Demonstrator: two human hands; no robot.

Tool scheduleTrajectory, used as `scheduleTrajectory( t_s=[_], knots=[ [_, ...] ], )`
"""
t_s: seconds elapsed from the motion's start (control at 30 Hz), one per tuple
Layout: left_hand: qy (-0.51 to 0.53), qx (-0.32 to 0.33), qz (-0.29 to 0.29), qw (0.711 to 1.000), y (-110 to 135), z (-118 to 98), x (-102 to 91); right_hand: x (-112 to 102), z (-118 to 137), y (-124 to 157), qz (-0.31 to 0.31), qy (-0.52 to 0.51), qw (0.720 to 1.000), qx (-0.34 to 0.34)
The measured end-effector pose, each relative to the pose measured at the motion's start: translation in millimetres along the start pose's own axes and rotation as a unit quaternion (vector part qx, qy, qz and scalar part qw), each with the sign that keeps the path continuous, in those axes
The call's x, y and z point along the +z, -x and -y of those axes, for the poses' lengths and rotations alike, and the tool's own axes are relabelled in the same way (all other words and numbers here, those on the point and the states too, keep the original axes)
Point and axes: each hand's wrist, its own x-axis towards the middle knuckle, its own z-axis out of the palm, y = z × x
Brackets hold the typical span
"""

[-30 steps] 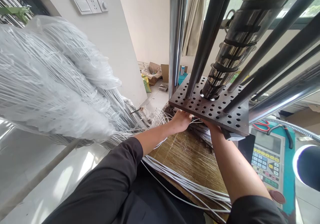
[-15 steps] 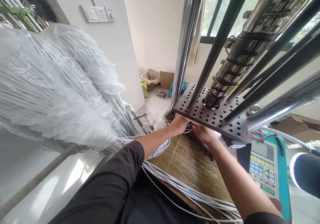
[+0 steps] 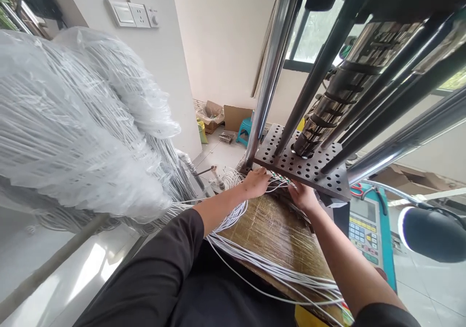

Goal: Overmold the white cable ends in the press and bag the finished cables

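Note:
Below the front edge of a dark perforated metal plate (image 3: 265,155), my left hand (image 3: 257,182) is closed, its fingers curled at the plate's left corner. My right hand (image 3: 304,197) is to its right, fingers partly hidden beneath the plate and bent round something too small to make out. Between the two hands shows a row of small parts with green and white bits (image 3: 282,177), and thin white cables run beside it. A bundle of white cables (image 3: 269,266) lies along the near edge of the brown, film-covered tabletop (image 3: 269,225), and more cable is coiled by my left forearm.
Steel columns (image 3: 267,74) and dark rods rise around the press above my hands. Plastic-wrapped cable bundles (image 3: 73,137) hang at the left. On the right stand a teal control box (image 3: 387,239) with a keypad and a black lamp (image 3: 435,234). A blue stool (image 3: 244,130) is behind.
My hands have moved apart a little, and the row of small parts with green bits now shows between them. The camera view has shifted slightly to the right.

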Motion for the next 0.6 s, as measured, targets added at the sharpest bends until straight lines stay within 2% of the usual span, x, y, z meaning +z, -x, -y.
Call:
scheduleTrajectory(
  t_s=[0.1,0.17,0.23,0.33,0.43,0.47,0.5,0.53,0.6],
  knots=[
    [0.048,0.025,0.006,0.998,25.2,-13.2,-15.7,-10.6,-5.6,20.4,0.012,0.018,1.0,0.013],
    [0.119,0.053,0.053,0.99,55.0,-24.4,-32.1,-12.1,-3.5,29.0,0.024,0.068,0.997,0.026],
    [0.214,0.102,0.106,0.966,95.2,-35.3,-50.8,-9.0,3.9,31.7,0.042,0.124,0.991,0.032],
    [0.362,0.201,0.174,0.894,166.5,-46.3,-73.4,-1.2,19.1,27.1,0.081,0.181,0.979,0.053],
    [0.483,0.233,0.26,0.803,233.5,-47.0,-80.2,1.3,30.5,16.7,0.104,0.199,0.971,0.083],
    [0.504,0.224,0.282,0.785,252.6,-44.5,-78.6,-0.4,32.9,13.3,0.112,0.196,0.97,0.088],
    [0.514,0.196,0.294,0.781,270.0,-40.7,-75.0,-3.6,34.8,11.1,0.119,0.189,0.971,0.09],
    [0.514,0.151,0.293,0.792,285.9,-35.6,-69.0,-8.6,36.5,11.2,0.118,0.176,0.973,0.094],
    [0.489,0.029,0.264,0.831,314.3,-22.0,-48.7,-23.5,41.2,24.4,0.092,0.13,0.982,0.104]
  ],
)
